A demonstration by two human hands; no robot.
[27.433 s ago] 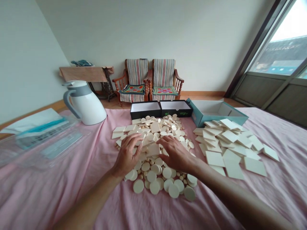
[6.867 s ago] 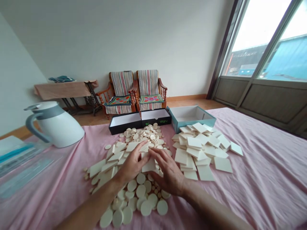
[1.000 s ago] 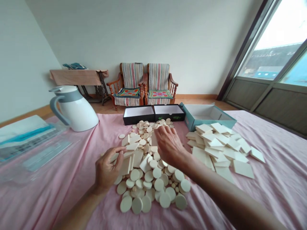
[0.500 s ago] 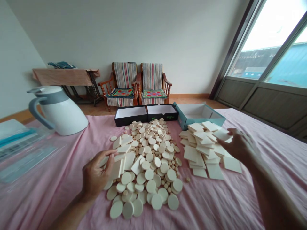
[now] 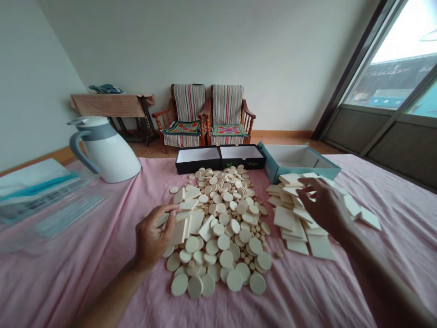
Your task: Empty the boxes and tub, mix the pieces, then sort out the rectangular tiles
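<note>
A heap of cream round discs in mixed sizes lies in the middle of the pink cloth, with several cream square tiles along its left side. My left hand is at that left edge, its fingers closed on what looks like a cream square tile. My right hand hangs curled over a loose pile of cream square tiles to the right. Its fingers touch or nearly touch the top tiles, and whether one is held is hidden.
Behind the heap stand a black box, a second black box and a teal box, all open. A white jug stands to the left, beside a clear plastic package. Two wooden armchairs stand against the far wall.
My right hand has moved from the disc heap over to the square tile pile. My left hand stays at the heap's left edge, and the view has shifted slightly.
</note>
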